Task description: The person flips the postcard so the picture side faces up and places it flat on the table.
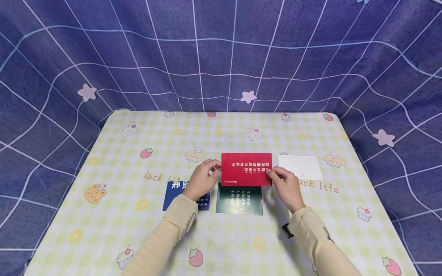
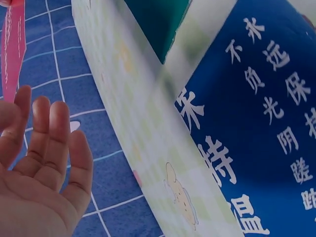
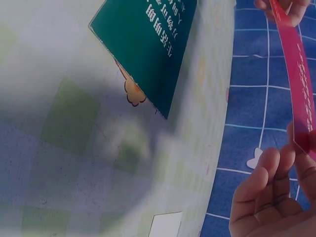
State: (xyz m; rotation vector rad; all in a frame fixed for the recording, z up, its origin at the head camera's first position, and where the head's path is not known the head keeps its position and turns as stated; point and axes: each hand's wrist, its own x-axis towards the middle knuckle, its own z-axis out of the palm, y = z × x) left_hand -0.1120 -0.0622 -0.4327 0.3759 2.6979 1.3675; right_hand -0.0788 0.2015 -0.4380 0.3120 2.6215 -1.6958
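Note:
A red card (image 1: 241, 168) with white lettering is held up above the table between both hands. My left hand (image 1: 203, 178) pinches its left edge between thumb and forefinger, the other fingers spread loosely in the left wrist view. At the opposite edge, the thumb and forefinger of my right hand (image 1: 286, 188) grip the card. Below it on the table lies a green card (image 1: 238, 201) with white writing, its top edge overlapped by the red one in the head view. A blue card (image 1: 172, 199) lies under my left wrist, partly hidden by it.
To the right of the red card, a white card (image 1: 304, 166) lies on the checked tablecloth (image 1: 114, 218). A blue gridded curtain (image 1: 221, 57) hangs behind the table and along both sides. A black object (image 1: 287, 231) shows beside the right sleeve.

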